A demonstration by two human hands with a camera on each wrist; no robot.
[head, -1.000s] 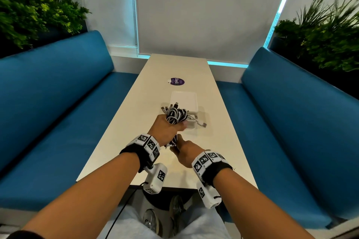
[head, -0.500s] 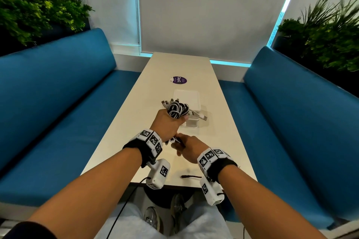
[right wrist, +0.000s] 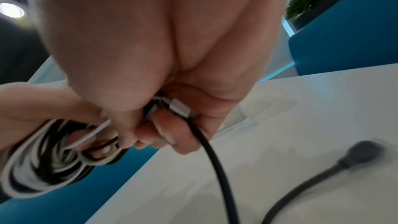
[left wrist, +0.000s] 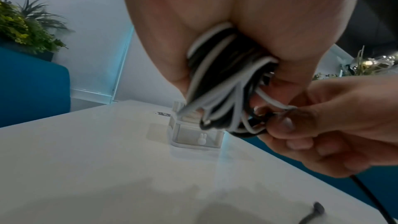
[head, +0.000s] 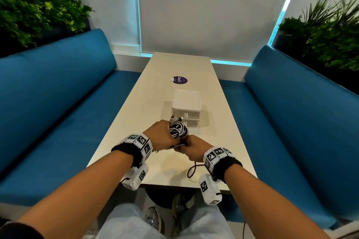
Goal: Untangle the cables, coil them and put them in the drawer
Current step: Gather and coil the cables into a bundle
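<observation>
Cream booth table (head: 155,101): my left hand (head: 159,137) grips black-and-white cable bundle (head: 177,130); right hand (head: 194,149) pinches black cable (right wrist: 213,157). Advice: pull slowly, bundle steady.

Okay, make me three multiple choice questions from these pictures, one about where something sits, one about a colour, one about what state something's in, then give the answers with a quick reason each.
1. Where does the white drawer box stand?
A. on the table beyond the hands
B. on the left bench
C. on the person's lap

2. What colour are the benches?
A. red
B. blue
C. grey

3. How is the cable bundle right now?
A. lying loose on the table
B. inside a drawer
C. gripped in the left hand

Answers: 1 A, the head view shows it on the table past both hands. 2 B, both seats are blue. 3 C, the left wrist view shows fingers curled round it while the right hand pinches a black cable.
</observation>
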